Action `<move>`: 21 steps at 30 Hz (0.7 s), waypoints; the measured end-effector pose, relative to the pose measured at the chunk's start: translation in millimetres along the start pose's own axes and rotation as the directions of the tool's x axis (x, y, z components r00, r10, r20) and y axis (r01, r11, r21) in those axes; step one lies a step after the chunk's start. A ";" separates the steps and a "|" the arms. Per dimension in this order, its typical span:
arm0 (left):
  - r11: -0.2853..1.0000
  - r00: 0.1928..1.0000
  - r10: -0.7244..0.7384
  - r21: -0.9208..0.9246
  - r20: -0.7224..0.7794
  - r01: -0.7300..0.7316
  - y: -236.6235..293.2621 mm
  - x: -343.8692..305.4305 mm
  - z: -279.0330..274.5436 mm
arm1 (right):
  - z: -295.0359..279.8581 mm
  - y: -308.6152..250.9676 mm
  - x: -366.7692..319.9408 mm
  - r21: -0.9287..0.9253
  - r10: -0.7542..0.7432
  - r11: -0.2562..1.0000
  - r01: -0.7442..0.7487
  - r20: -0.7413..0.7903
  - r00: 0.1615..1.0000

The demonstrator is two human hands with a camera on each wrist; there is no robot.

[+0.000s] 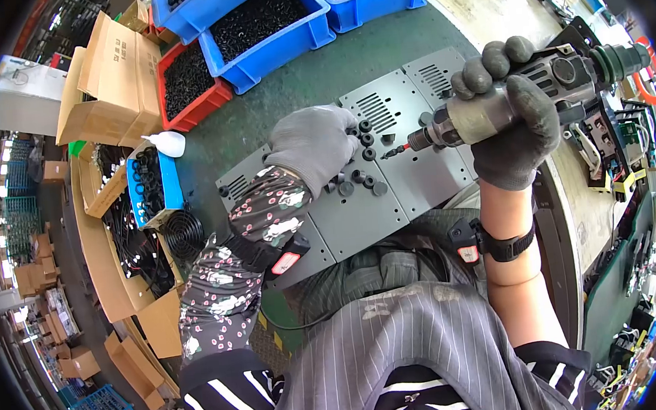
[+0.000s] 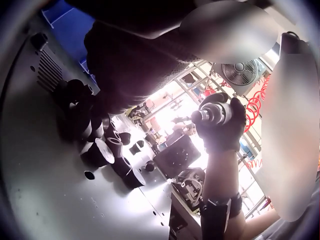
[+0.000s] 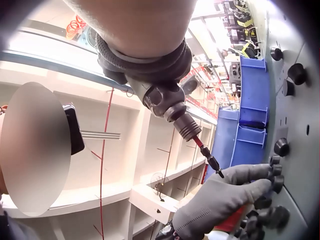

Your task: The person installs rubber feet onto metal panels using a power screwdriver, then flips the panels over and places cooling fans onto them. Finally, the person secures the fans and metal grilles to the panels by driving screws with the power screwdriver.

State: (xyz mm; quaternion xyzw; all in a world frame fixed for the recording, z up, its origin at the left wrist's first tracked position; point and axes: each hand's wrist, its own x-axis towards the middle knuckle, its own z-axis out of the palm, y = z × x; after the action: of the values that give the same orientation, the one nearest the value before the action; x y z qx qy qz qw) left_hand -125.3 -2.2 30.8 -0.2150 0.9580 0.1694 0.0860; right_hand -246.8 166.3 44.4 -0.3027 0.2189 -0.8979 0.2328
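Note:
Grey metal panels with slots and small holes lie in front of the person. Over them the gloved left hand is among black rubber feet; in the right wrist view this hand has its thumb and forefinger about a small black foot. The gloved right hand grips a power screwdriver by its body. Its red-and-black bit points left, just above the panel and beside the feet. In the left wrist view the left hand is dark and its fingertips are hidden.
Blue bins and a red bin of black parts stand at the back. A blue box of black rings, a white bottle and cardboard boxes are at the left. Electronic parts lie at the right.

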 end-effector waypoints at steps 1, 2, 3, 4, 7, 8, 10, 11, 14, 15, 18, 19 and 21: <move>1.000 1.000 -0.019 -0.003 0.018 0.019 1.0 2.1 -0.3 | 0.1 0.7 1.7 -0.003 -0.002 1.000 0.002 0.000 1.000; 0.999 0.999 -0.039 -0.006 0.034 0.039 1.3 4.2 -0.9 | 0.3 1.8 4.2 -0.048 0.000 0.999 0.000 -0.009 1.000; 0.999 0.999 -0.037 -0.006 0.033 0.037 -0.8 6.4 -2.3 | 0.6 3.3 6.9 -0.091 0.002 0.996 -0.004 -0.018 1.000; 0.998 0.998 -0.050 -0.041 -0.036 0.049 -4.8 9.1 -4.1 | 1.3 5.2 9.6 -0.135 0.003 0.991 -0.006 -0.028 1.000; 0.995 0.992 -0.060 -0.087 -0.111 0.051 -10.7 19.0 -5.3 | 7.5 15.5 23.1 -0.290 -0.019 0.957 0.000 -0.064 0.998; 0.994 0.991 -0.061 -0.099 -0.121 0.049 -12.5 21.3 -5.0 | 6.8 19.9 28.8 -0.346 -0.008 0.938 -0.002 -0.030 1.000; 0.994 0.991 -0.046 -0.103 -0.123 0.033 -10.6 26.0 -1.0 | 3.7 32.0 43.1 -0.424 -0.001 0.906 0.010 0.021 1.000; 0.994 0.992 -0.032 -0.106 -0.119 0.020 -9.8 28.2 2.2 | 5.4 38.7 48.4 -0.431 -0.005 0.902 0.015 0.025 1.000; 0.994 0.990 -0.011 -0.109 -0.139 -0.005 -16.0 35.7 17.7 | 17.0 53.3 58.9 -0.501 0.045 0.864 -0.041 -0.004 0.999; 0.995 0.989 -0.008 -0.102 -0.150 -0.008 -14.3 34.5 17.2 | 18.7 58.2 62.4 -0.550 0.053 0.835 -0.036 0.015 0.998; 0.998 0.984 -0.016 -0.064 -0.180 0.005 -10.8 32.4 15.2 | 22.0 74.0 68.2 -0.575 0.106 0.817 -0.047 0.069 0.992; 0.998 0.984 -0.021 -0.067 -0.178 0.009 -9.6 32.6 13.4 | 21.0 81.5 68.4 -0.604 0.151 0.794 -0.074 0.079 0.985; 0.998 0.991 -0.066 -0.012 -0.115 0.065 -8.0 33.5 10.8 | 20.4 90.6 72.8 -0.703 0.176 0.711 -0.014 0.159 0.972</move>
State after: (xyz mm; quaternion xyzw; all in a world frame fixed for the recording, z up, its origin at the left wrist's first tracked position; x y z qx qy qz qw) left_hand -150.7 -17.9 10.5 -0.2561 0.9531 0.1578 0.0349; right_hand -259.3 49.0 42.9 -0.4510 0.5301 -0.6977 0.1696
